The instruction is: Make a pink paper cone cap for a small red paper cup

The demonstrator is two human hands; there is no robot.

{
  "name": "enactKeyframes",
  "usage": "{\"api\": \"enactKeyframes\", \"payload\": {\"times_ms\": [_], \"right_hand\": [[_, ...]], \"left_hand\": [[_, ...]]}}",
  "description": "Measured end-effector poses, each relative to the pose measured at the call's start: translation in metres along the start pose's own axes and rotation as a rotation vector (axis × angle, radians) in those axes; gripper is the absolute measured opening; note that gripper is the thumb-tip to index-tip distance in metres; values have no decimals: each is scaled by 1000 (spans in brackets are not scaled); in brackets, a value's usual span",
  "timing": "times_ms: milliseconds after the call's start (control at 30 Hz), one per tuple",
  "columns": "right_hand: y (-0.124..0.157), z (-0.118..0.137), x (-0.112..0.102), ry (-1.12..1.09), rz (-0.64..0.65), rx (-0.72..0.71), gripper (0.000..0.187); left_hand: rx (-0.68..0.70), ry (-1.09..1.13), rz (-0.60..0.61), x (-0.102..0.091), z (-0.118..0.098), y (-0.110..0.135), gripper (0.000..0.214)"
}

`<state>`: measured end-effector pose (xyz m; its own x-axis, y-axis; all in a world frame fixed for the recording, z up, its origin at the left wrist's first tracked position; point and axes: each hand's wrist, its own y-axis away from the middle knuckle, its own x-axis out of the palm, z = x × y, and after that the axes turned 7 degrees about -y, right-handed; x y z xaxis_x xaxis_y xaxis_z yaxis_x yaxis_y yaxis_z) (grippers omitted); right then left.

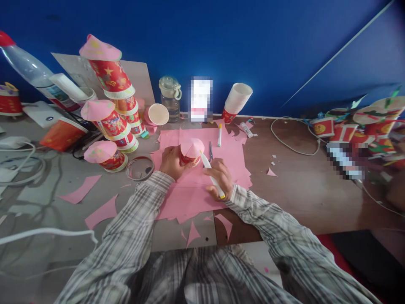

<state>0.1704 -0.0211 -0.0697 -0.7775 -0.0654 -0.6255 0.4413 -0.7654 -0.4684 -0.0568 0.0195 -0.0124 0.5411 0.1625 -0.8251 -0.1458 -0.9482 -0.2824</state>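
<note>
My left hand (173,162) is wrapped round a red paper cup (187,160) topped with a pink paper cone (192,147). Between the fingers of my right hand (220,175) is a white marker with a yellow end (216,185), its tip at the cone's lower right edge. Under both hands lies a stack of pink paper sheets (202,198). Scissors (211,151) rest on the paper just behind my right hand, partly hidden by it. Farther back on the sheets lies another marker (219,136), white with yellow and green ends.
Red cups with pink cone tops (107,76) stand stacked at left, beside a tape roll (139,168). Behind are a glass jar (170,99), a blurred bright screen (201,99), nested cups (236,101) and a glue stick (246,130). Pink scraps (103,213) lie about. Cables (294,147) cross the right side.
</note>
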Motion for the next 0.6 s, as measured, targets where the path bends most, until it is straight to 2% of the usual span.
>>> {"api": "enactKeyframes", "payload": {"times_ms": [133,267,333,467,533,600], "right_hand": [[3,-3,1,56,68,-2,29],[6,-9,9,120,8,-22,12],[3,-10,14,137,-103,-119,13],[-10,-5,19,69,-379,-511,24],[-16,0,18,40,-426,-596,25],[-19,3,18,42,-435,-603,22]], "left_hand": [[8,-6,7,-1,-1,0,58],[13,-15,0,1,1,0,59],[5,-21,0,2,1,0,59],[10,-28,2,3,2,0,56],[18,-31,-5,3,2,0,56],[23,-40,-9,3,2,0,56]]}}
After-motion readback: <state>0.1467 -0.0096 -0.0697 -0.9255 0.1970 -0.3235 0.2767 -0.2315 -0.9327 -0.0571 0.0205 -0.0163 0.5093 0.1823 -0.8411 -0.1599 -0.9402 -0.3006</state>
